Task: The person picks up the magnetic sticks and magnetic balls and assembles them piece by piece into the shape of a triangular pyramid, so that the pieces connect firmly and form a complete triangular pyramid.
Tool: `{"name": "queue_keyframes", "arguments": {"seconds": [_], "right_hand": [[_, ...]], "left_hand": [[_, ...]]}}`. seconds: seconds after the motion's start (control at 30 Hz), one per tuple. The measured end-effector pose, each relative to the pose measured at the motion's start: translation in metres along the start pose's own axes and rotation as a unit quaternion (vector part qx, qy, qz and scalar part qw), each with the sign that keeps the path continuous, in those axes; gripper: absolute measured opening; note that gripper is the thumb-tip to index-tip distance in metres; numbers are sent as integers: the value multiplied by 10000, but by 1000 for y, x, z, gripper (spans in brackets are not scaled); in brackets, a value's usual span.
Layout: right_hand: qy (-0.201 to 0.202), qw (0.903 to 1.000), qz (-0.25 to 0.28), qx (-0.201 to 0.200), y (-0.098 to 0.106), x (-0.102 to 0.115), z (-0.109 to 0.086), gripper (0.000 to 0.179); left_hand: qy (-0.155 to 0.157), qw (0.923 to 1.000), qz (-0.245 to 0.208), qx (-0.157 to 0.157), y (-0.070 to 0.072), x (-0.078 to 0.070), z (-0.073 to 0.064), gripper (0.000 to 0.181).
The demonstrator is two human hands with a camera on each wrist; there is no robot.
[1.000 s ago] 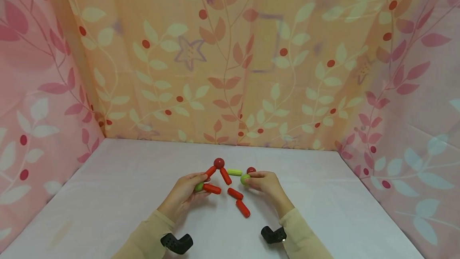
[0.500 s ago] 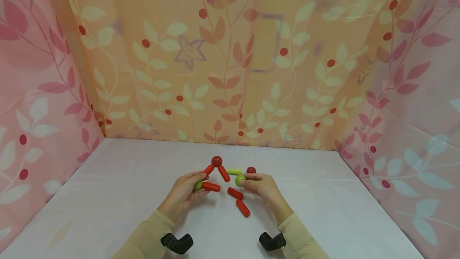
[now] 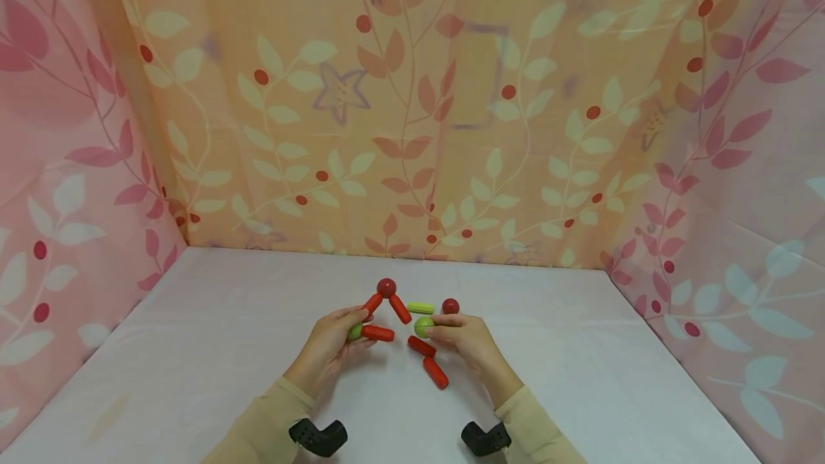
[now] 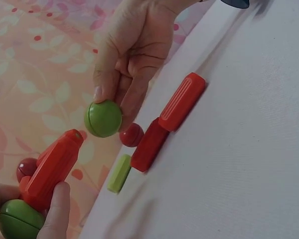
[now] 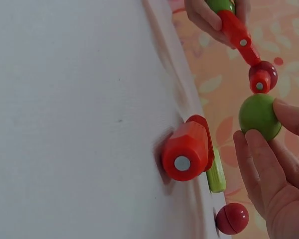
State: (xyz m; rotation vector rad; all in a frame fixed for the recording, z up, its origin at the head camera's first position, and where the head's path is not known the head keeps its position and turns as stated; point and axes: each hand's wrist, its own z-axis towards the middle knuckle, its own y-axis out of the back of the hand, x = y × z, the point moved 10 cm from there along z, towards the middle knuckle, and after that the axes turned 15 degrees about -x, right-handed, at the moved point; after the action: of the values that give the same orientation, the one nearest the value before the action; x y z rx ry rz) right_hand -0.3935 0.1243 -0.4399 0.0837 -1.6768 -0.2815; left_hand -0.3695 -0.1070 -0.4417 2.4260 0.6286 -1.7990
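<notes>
My left hand (image 3: pixel 327 346) grips a joined magnetic toy piece by its green ball (image 4: pixel 21 219). From that ball a red rod (image 3: pixel 378 334) points right, and another red rod (image 3: pixel 372 303) leads up to a dark red ball (image 3: pixel 386 288). A further red rod (image 3: pixel 400 308) slants down from the red ball, its free end showing a metal disc in the right wrist view. My right hand (image 3: pixel 475 341) pinches a second green ball (image 4: pixel 103 119) between thumb and fingertips. In the head view this ball is just right of the held piece, apart from its rods.
On the white table (image 3: pixel 554 378), two red rods (image 3: pixel 435 373) lie end to end in front of my right hand. Behind it are a light green rod (image 3: pixel 421 308) and a loose red ball (image 3: pixel 450 306). Patterned cloth (image 3: pixel 412 127) hangs along the back and sides.
My right hand has carried its green ball left and slightly nearer, closer to the held piece. The red ball end of that piece has shifted slightly up and left.
</notes>
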Motion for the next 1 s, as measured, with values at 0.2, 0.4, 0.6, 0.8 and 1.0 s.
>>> {"name": "queue_keyframes", "arguments": {"seconds": [0.2,0.4,0.6,0.8,1.0], "right_hand": [[5,9999,80,130,-5,1,-4,36],[-45,9998,90,163,-10,0,-5,36],[-59,9997,107,188,-12,1,-8,36],[-83,9995,251,182,-16,4,-11,37],[-219,9983,449,309,-20,3,-13,37]], "left_hand": [[-10,10000,-57,-59,1,0,-1,47],[-23,9999,-92,-115,1,0,1,47],[-20,9999,-101,-128,-1,1,0,46],[14,9999,-99,-107,-1,1,-2,45],[19,9999,-109,-128,-1,2,-3,44]]}}
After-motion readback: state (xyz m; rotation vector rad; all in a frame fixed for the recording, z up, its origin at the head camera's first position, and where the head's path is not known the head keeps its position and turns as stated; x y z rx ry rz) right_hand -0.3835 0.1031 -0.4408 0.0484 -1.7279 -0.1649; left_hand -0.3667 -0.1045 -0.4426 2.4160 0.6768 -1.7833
